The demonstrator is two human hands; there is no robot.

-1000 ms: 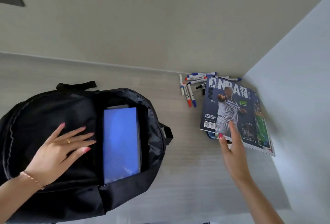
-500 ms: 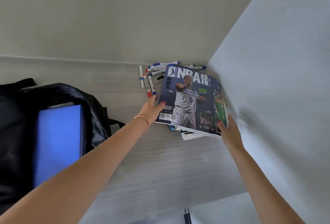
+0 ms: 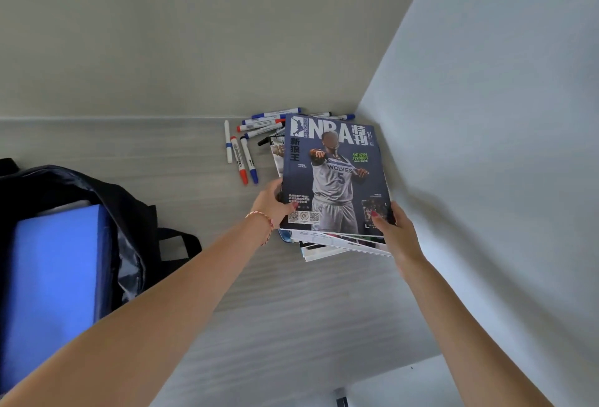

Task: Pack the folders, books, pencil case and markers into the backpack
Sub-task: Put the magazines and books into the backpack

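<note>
Head view: your wooden table (image 3: 291,325) meets two walls at a corner. On its left side lies the black backpack (image 3: 123,212), unzipped, with a blue folder (image 3: 52,280) showing in its opening. Near the corner sits the stack of books (image 3: 334,238), topped by an NBA magazine (image 3: 334,176). Your left hand (image 3: 270,202) grips the stack's left edge, thumb on the cover, fingers curled beneath. Your right hand (image 3: 393,231) holds the lower right corner, thumb on top. Markers (image 3: 246,154) lie scattered just behind and left of the stack. A blue item peeks from under the stack; what it is cannot be told.
</note>
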